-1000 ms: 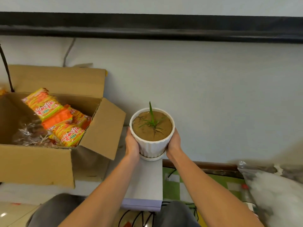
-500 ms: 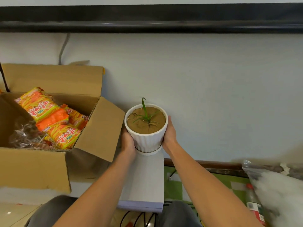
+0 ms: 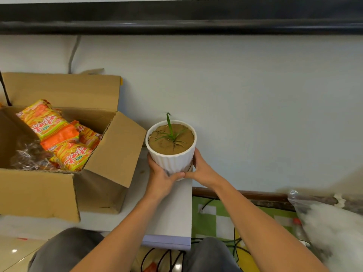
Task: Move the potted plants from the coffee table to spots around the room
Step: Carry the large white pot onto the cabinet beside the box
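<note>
A white ribbed pot [image 3: 172, 160] holds brown soil and one small green sprout [image 3: 170, 132]. It stands upright at the far end of a white surface [image 3: 170, 211], close to the wall. My left hand [image 3: 160, 178] cups the pot's lower left side and my right hand [image 3: 202, 171] its lower right side. Both thumbs meet across the front of its base, hiding the saucer underneath.
An open cardboard box [image 3: 59, 179] with several orange snack packets [image 3: 57, 134] stands left of the pot, one flap reaching towards it. Right of the white surface lie a green checkered mat [image 3: 216, 216] with black cables and a clear plastic bag [image 3: 330, 222].
The pot has shifted slightly farther along the white surface towards the wall. Both hands have slid lower around its base, and the thumbs now meet in front.
</note>
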The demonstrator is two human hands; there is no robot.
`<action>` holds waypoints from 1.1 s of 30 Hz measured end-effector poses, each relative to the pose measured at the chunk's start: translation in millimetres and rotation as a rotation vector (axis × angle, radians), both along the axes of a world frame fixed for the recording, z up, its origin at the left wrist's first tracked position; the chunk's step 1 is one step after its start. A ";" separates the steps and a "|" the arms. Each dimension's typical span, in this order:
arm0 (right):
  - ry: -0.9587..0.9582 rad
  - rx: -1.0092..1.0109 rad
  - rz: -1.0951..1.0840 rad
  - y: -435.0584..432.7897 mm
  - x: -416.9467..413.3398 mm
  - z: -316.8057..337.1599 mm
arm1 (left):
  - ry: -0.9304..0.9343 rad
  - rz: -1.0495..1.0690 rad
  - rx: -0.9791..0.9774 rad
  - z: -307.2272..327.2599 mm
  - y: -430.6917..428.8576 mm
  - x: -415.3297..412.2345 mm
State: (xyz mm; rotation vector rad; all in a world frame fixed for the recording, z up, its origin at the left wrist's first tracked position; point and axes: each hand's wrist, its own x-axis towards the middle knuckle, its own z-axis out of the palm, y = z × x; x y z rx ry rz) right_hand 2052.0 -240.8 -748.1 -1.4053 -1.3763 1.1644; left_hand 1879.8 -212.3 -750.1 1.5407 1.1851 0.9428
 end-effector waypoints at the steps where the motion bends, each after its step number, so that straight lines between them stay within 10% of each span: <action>1: -0.008 0.006 0.000 1.0 -0.4 0.1 | 0.004 -0.006 0.005 -1.1 5.2 -1.2; 33: 0.026 0.090 -0.256 -23.0 -10.6 7.4 | -0.016 -0.271 0.106 5.3 19.2 -16.1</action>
